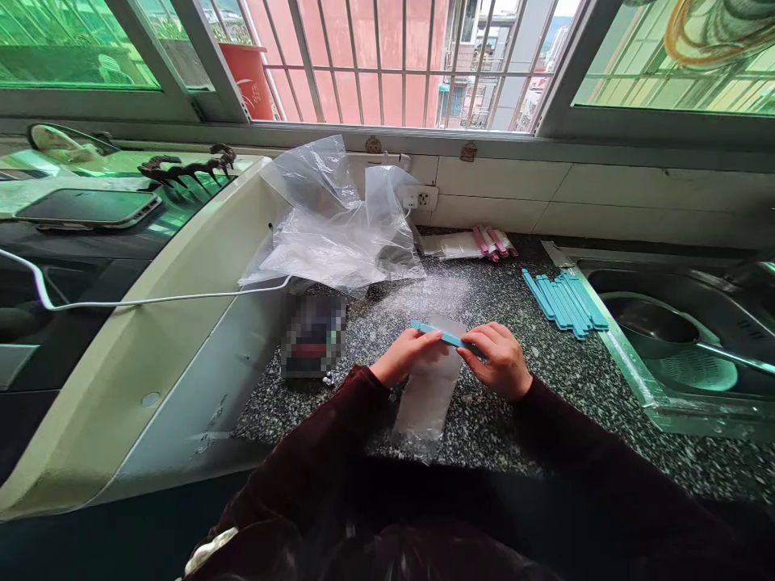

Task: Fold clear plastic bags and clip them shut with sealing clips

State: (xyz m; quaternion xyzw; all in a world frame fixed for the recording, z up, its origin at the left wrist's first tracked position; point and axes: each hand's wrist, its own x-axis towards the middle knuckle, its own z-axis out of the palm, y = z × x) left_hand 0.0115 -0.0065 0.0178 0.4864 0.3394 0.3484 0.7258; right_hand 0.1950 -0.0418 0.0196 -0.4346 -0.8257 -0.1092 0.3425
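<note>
Between my two hands is a light-blue bag clip [446, 336], lying across the upper part of a small clear plastic bag [427, 399]. The bag hangs down toward the counter's front edge and looks flat, with something pale inside. My left hand [404, 357] pinches the clip near its left end, thumb on top. On the other end my right hand [500, 361] is closed, its fingers partly covering the clip. Whether the clip is fastened cannot be made out. Several more blue bag clips [564, 303] lie in a pile to the right.
Behind my hands, white powder [424, 294] is scattered over the speckled counter [508, 428]. A large clear bag [330, 250] of white stuff stands at the back left. Packets with pink clips [454, 244] lie by the wall. A blurred dark object [312, 335] is left; a sink [581, 270] holds a pan [651, 323].
</note>
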